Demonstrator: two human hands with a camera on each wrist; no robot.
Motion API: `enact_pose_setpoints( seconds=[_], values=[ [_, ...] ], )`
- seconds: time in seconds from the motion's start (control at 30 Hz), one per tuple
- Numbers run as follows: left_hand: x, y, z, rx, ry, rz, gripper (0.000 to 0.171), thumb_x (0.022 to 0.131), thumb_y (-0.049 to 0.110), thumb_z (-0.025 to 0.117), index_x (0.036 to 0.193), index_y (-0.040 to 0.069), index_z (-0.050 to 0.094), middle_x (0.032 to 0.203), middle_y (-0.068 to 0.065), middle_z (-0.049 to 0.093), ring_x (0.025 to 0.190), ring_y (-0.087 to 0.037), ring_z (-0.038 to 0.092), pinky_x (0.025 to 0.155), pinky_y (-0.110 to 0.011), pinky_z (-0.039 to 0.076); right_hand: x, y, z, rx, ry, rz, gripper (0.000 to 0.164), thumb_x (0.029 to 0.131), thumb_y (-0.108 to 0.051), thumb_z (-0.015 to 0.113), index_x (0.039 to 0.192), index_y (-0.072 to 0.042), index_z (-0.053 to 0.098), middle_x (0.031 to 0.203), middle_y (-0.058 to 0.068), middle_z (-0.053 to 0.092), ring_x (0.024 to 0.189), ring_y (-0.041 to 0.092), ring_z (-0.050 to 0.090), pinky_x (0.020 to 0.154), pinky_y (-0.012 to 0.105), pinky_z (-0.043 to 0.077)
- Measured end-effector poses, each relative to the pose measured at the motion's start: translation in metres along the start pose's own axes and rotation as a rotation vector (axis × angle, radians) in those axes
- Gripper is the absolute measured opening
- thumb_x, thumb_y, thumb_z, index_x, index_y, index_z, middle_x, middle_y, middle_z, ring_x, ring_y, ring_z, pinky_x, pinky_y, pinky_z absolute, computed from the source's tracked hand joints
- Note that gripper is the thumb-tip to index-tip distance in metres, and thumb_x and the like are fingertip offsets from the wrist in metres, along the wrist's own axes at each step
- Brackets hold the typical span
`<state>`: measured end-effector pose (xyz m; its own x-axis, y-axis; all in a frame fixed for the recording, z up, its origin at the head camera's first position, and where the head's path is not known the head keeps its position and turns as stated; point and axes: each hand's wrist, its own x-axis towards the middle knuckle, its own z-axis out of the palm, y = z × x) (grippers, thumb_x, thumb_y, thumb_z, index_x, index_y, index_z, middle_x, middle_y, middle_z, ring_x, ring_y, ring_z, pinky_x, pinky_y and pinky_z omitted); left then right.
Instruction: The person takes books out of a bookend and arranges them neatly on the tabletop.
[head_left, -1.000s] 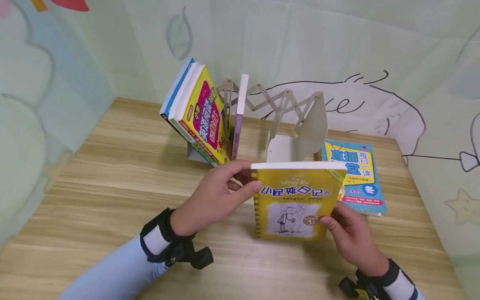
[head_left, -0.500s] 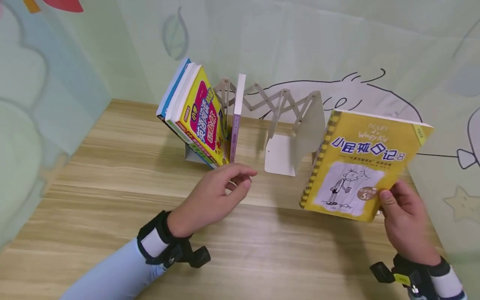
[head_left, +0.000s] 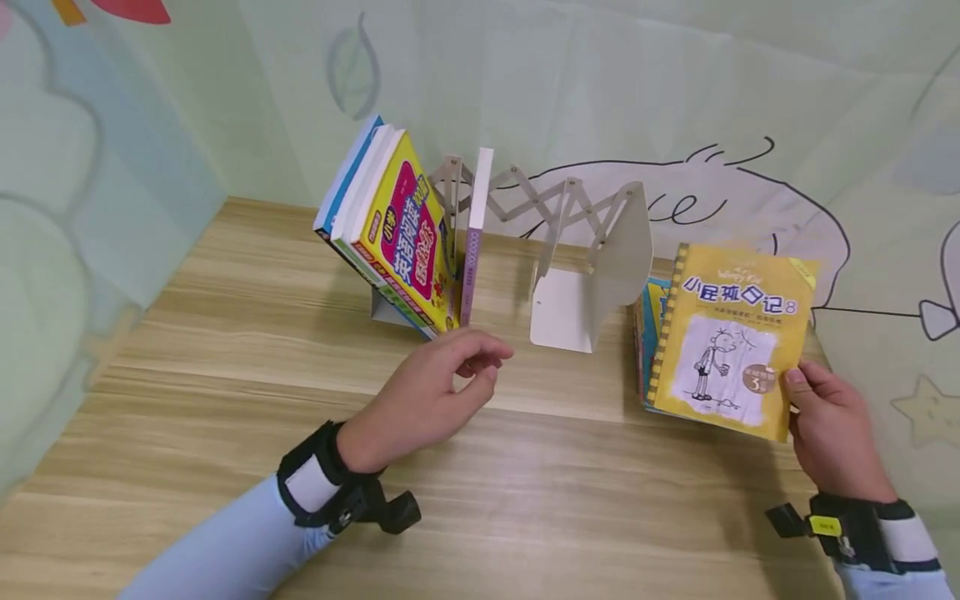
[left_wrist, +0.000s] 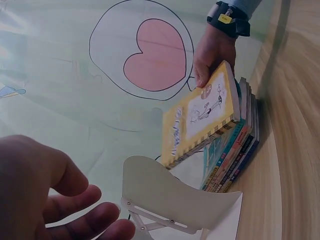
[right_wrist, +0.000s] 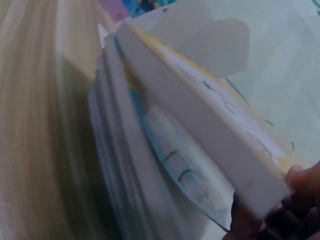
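Observation:
My right hand pinches the right edge of a yellow comic-diary book, thumb on its front cover. The book is tilted over a stack of books at the right; in the right wrist view a wedge-shaped gap shows between it and the top blue book. Its striped spine side is low, close on the stack. My left hand holds nothing; its fingers are loosely curled above the table, in front of the upright purple-spined book.
A cream folding metal bookend rack stands against the wall, its right section holding no books. In its left part, several books lean leftward, a yellow-covered one facing out. The wooden table extends in front. A printed cloth wall stands behind.
The left hand has let go of the yellow book and stayed near the rack. The right hand has carried the book rightward, then lowered it over the stack.

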<state>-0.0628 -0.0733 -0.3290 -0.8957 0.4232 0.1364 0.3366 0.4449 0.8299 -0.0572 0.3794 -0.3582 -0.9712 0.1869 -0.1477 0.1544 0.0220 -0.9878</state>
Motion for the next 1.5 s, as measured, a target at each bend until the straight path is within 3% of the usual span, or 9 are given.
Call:
enact_pose_setpoints(
  seconds=[0.13, 0.27, 0.37, 0.7, 0.9, 1.0, 1.13, 1.33, 1.5],
  values=[
    [0.000, -0.001, 0.001, 0.006, 0.001, -0.008, 0.026, 0.100, 0.020, 0.057, 0.125, 0.018, 0.065, 0.113, 0.010, 0.064, 0.101, -0.004, 0.059, 0.090, -0.029, 0.054, 0.011, 0.006, 0.000, -0.238, 0.015, 0.137, 0.071, 0.103, -0.042, 0.046, 0.156, 0.002, 0.027, 0.110, -0.005, 0.059, 0.085, 0.004, 0.063, 0.067, 0.020, 0.057],
    [-0.001, -0.002, 0.001, 0.006, -0.003, -0.018, 0.026, 0.100, 0.020, 0.057, 0.125, 0.019, 0.065, 0.114, 0.010, 0.064, 0.101, -0.005, 0.058, 0.090, -0.030, 0.054, 0.018, 0.007, 0.004, -0.611, 0.009, 0.220, 0.076, 0.104, -0.052, 0.031, 0.157, 0.001, 0.023, 0.125, 0.010, 0.055, 0.087, 0.007, 0.059, 0.068, 0.019, 0.054],
    [-0.001, -0.002, 0.000, 0.009, -0.006, -0.020, 0.026, 0.100, 0.020, 0.058, 0.125, 0.018, 0.065, 0.114, 0.008, 0.064, 0.102, -0.007, 0.058, 0.090, -0.034, 0.055, 0.022, 0.007, 0.007, -0.722, 0.008, 0.245, 0.077, 0.103, -0.057, 0.028, 0.157, -0.001, 0.024, 0.131, 0.020, 0.053, 0.088, 0.012, 0.058, 0.067, 0.021, 0.052],
    [0.000, -0.002, -0.003, 0.043, 0.000, -0.029, 0.027, 0.101, 0.024, 0.058, 0.126, 0.018, 0.065, 0.112, 0.008, 0.064, 0.102, -0.008, 0.058, 0.085, -0.036, 0.057, 0.022, 0.011, 0.012, -0.820, 0.095, 0.180, 0.076, 0.102, -0.059, 0.035, 0.156, -0.006, 0.031, 0.129, 0.022, 0.052, 0.094, 0.023, 0.052, 0.061, 0.021, 0.048],
    [0.005, -0.002, -0.007, 0.120, 0.066, 0.011, 0.029, 0.099, 0.025, 0.060, 0.126, 0.016, 0.065, 0.113, 0.004, 0.063, 0.102, -0.010, 0.056, 0.087, -0.032, 0.054, 0.020, 0.014, 0.015, -0.882, 0.059, 0.139, 0.090, 0.095, -0.068, 0.045, 0.158, -0.007, 0.026, 0.134, 0.026, 0.050, 0.103, 0.033, 0.054, 0.058, 0.019, 0.049],
    [0.011, -0.002, -0.013, 0.204, 0.155, 0.079, 0.031, 0.098, 0.024, 0.062, 0.126, 0.010, 0.064, 0.111, 0.001, 0.061, 0.098, -0.012, 0.054, 0.084, -0.031, 0.052, 0.021, 0.013, 0.016, -0.884, 0.064, 0.162, 0.094, 0.094, -0.067, 0.047, 0.159, -0.005, 0.019, 0.143, 0.032, 0.042, 0.114, 0.042, 0.050, 0.067, 0.027, 0.052],
    [0.024, -0.002, -0.020, 0.329, 0.286, 0.158, 0.035, 0.096, 0.024, 0.064, 0.125, 0.004, 0.064, 0.112, -0.008, 0.061, 0.099, -0.018, 0.053, 0.081, -0.034, 0.049, 0.016, 0.013, 0.018, -0.874, 0.109, 0.161, 0.093, 0.097, -0.060, 0.047, 0.159, -0.001, 0.013, 0.148, 0.036, 0.033, 0.126, 0.051, 0.039, 0.086, 0.054, 0.050],
    [0.039, 0.003, -0.033, 0.413, 0.411, 0.198, 0.040, 0.094, 0.026, 0.066, 0.125, 0.001, 0.064, 0.116, -0.015, 0.061, 0.104, -0.025, 0.057, 0.087, -0.039, 0.053, -0.004, 0.003, 0.029, -0.915, 0.198, -0.039, 0.070, 0.102, -0.037, 0.051, 0.154, 0.003, 0.028, 0.145, 0.033, 0.038, 0.127, 0.049, 0.037, 0.099, 0.065, 0.037],
    [0.057, 0.010, -0.039, 0.459, 0.410, 0.176, 0.052, 0.094, 0.031, 0.064, 0.137, 0.002, 0.057, 0.123, -0.019, 0.056, 0.108, -0.027, 0.053, 0.090, -0.040, 0.051, -0.021, -0.004, 0.046, -0.932, 0.185, -0.217, 0.051, 0.102, -0.029, 0.054, 0.141, 0.004, 0.049, 0.134, 0.027, 0.051, 0.121, 0.043, 0.045, 0.097, 0.061, 0.038]
  ],
)
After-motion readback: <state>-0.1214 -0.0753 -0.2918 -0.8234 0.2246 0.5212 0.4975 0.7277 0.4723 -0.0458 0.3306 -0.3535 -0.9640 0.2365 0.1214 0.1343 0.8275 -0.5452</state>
